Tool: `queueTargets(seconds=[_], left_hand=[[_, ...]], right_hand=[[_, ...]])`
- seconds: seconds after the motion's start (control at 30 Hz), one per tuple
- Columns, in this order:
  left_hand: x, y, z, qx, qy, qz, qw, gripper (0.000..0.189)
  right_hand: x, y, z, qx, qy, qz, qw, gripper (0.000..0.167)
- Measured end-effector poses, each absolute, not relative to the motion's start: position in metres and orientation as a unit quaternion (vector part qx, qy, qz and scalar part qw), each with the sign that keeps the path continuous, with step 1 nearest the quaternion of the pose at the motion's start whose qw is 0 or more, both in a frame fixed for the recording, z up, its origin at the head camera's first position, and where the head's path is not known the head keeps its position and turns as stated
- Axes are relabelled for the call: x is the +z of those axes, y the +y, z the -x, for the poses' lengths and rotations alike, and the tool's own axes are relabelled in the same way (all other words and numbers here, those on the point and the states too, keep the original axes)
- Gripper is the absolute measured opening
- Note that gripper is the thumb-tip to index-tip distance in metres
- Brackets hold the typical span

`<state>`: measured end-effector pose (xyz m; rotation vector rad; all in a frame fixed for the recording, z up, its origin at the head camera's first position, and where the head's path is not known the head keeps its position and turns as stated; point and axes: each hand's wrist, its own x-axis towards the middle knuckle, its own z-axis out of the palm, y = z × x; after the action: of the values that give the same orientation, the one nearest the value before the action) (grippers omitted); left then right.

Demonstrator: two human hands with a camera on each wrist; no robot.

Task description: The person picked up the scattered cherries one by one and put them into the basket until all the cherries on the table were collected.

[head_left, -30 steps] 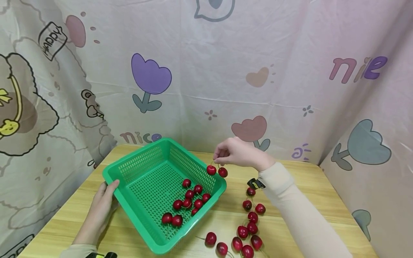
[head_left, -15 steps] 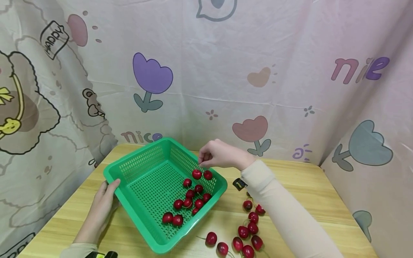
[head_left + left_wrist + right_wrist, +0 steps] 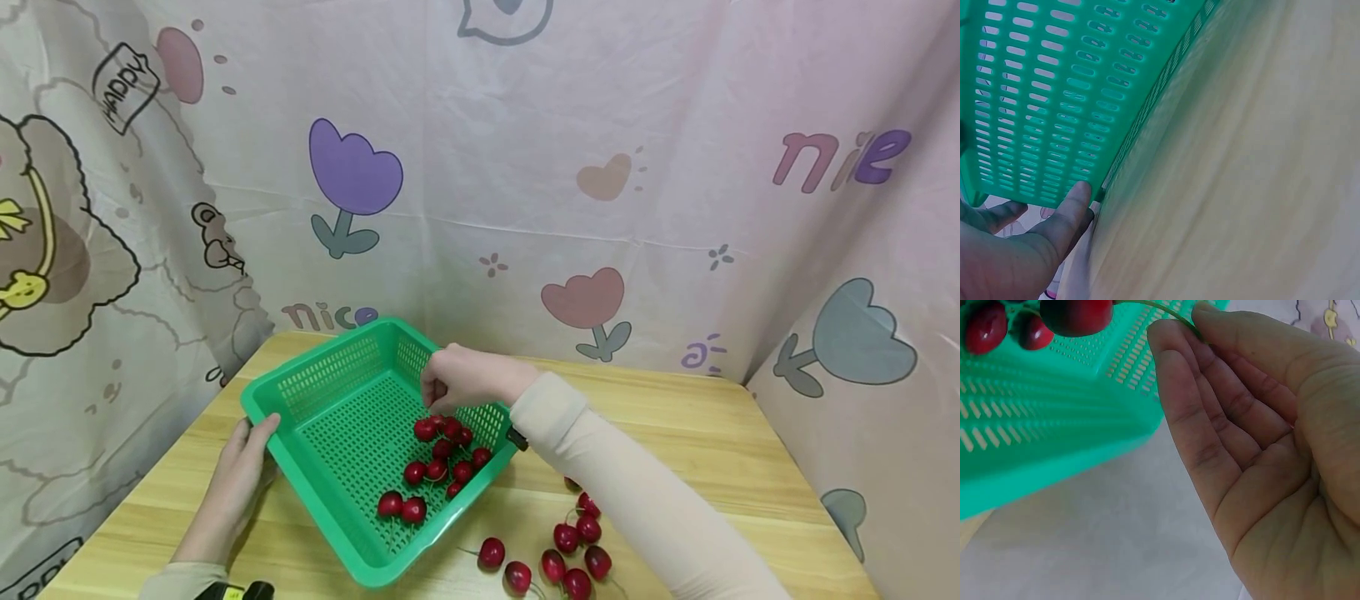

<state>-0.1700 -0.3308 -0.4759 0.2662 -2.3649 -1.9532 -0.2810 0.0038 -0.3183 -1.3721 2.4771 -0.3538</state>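
The green plastic basket (image 3: 345,446) stands at an angle on the wooden table. At its left corner my left hand (image 3: 234,479) grips the rim, thumb over the edge and fingers outside. Inside the basket, over its right half, my right hand (image 3: 467,379) pinches a thin stem (image 3: 1161,307) between thumb and forefinger. From that stem hangs a red cherry (image 3: 1077,312); in the head view a pair of cherries (image 3: 425,429) sits low below the fingertips, close to others. Several more cherries (image 3: 415,472) lie on the basket floor toward the right side.
Several loose cherries (image 3: 566,537) lie on the table (image 3: 675,433) right of the basket, some partly hidden by the right sleeve (image 3: 622,492). A printed curtain (image 3: 480,167) hangs behind the table and along both sides.
My right hand has moved left and down with the pair of cherries, from above the basket's right rim to low inside it. The left hand and the basket stay in place.
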Motion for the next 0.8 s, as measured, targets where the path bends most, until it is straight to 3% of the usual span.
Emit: queueTargets(seconds=[0.3,0.8], left_hand=[[-0.476,-0.331,0.170,-0.636,-0.766,-0.088,0.032,0.082],[-0.474,-0.330,0.170,-0.623,-0.776,-0.094,0.026,0.084]], right_hand=[[-0.326,-0.019,0.272,-0.093,0.852,0.489,0.161,0.006],[-0.333,-0.034,0.267,-0.071,0.847,0.506,0.145,0.007]])
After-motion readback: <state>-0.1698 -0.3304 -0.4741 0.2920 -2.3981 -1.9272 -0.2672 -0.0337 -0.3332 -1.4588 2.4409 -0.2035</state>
